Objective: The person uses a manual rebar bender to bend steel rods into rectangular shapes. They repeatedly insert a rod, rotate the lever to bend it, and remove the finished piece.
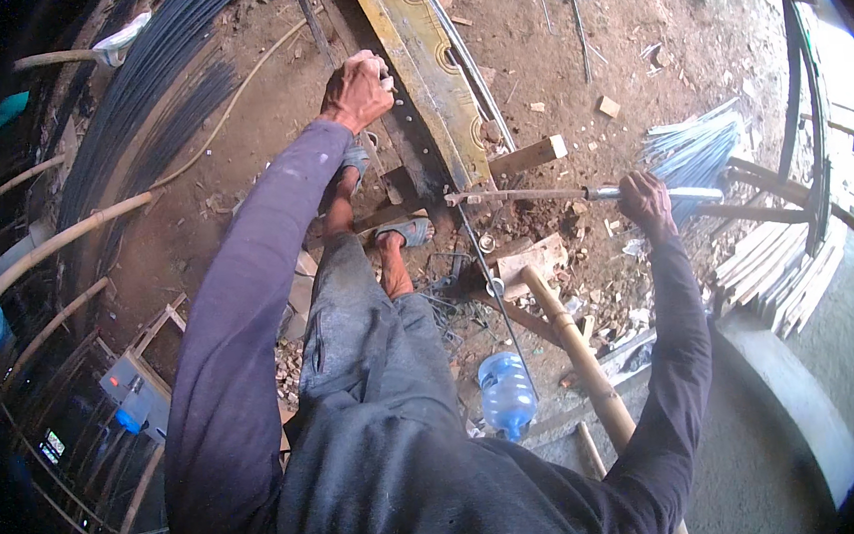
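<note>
My right hand (647, 205) is wrapped round the pipe handle of a long rebar bending wrench (532, 194). The wrench lies crosswise, its jaw at the end of a dark wooden beam (419, 142). From beside that jaw a thin steel rod (499, 297) slants down toward me. My left hand (358, 90) is closed in a fist over the beam's far part, roughly in line with the rod. Whatever its fingers grip is hidden beneath them. A yellowish, worn plank (421, 62) runs along the beam's right side.
A blue water jug (507, 393) stands near a bamboo pole (579, 355). Bundled steel rods (134, 109) lie far left; cut rods (694, 151) are piled right, beyond stacked wooden strips (780, 269). Wood scraps litter the dirt floor. A wooden block (529, 156) juts from the plank.
</note>
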Tool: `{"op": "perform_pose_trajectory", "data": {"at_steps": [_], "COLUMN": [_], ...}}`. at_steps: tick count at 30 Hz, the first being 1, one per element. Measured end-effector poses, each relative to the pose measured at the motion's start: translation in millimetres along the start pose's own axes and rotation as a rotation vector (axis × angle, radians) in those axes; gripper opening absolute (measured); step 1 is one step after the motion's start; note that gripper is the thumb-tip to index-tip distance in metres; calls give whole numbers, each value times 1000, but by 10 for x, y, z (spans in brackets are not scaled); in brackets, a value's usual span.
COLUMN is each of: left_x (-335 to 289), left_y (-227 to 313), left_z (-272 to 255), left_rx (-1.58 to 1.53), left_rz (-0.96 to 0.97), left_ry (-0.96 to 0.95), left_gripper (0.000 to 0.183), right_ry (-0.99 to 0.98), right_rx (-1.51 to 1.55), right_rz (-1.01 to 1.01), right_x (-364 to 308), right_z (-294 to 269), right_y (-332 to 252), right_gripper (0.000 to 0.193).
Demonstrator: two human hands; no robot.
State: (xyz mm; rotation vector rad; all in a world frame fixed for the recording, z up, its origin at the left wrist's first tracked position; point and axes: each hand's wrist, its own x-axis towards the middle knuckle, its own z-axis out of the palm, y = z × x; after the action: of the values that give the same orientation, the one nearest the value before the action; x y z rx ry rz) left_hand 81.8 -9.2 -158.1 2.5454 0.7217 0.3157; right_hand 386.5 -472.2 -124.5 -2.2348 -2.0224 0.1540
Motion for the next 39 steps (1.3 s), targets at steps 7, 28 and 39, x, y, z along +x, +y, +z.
{"op": "perform_pose_trajectory", "data": {"at_steps": [7,28,39], "left_x": [24,-4,-21], "left_y": [73,-16,69], "left_z": [-33,119,42], "left_rx": [15,18,5], "left_rz": [-77,-21,-15], "left_ry": [-20,70,-4], "left_gripper": [17,13,15], "right_ry": [20,-18,-361], "right_rx": [42,-2,105], "right_rz": [-12,215,564], "right_x": [-38,-420,-659], "right_z": [9,66,-193], "right_y": [19,-551,-452], "right_gripper": [21,20,14]}}
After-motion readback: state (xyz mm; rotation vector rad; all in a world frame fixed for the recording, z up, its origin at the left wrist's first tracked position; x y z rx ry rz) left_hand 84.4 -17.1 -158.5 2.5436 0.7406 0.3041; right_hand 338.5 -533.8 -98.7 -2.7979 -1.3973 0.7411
